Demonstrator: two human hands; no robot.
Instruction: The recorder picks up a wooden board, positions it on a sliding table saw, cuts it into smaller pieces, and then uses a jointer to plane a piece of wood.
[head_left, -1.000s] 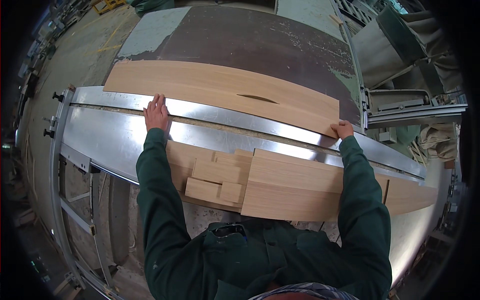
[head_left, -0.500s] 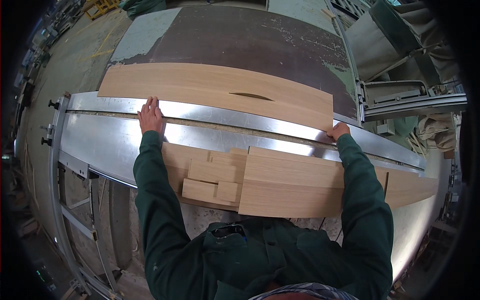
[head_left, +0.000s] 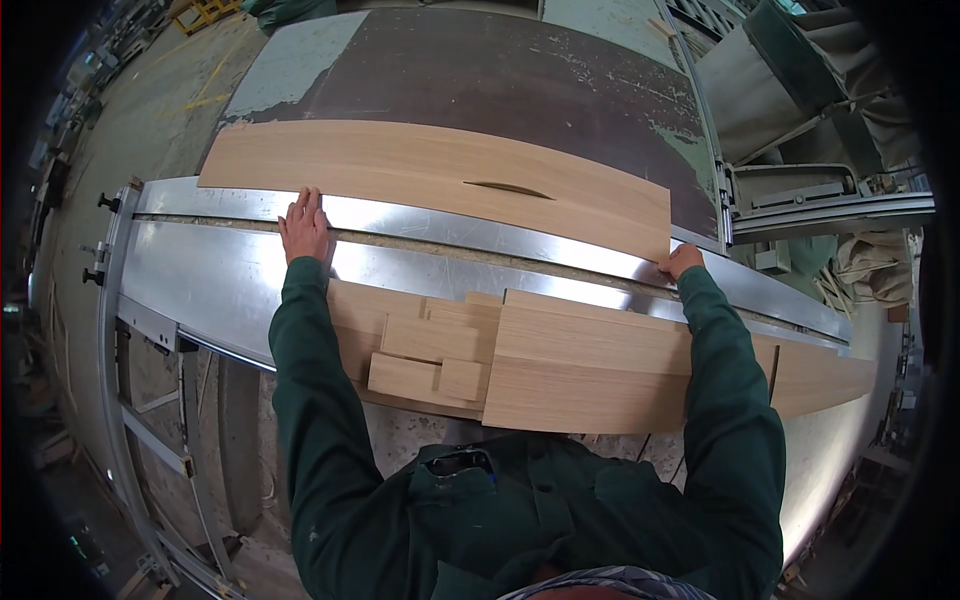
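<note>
A long pale wooden board lies crosswise in front of me, its near edge along a shiny metal strip. My left hand rests flat on the metal, fingers stretched out, their tips at the board's near edge. At the board's right near corner, my right hand is closed, with thumb and fingers pinching the corner. Right of the middle, a thin dark crescent shows in the board's face; whether it is a slot or a mark I cannot tell.
Nearer to me, a wide wooden panel and several small wood blocks lie on longer boards. A slotted metal sliding table runs left to right. Beyond is a worn dark tabletop. A metal rail stands at the right.
</note>
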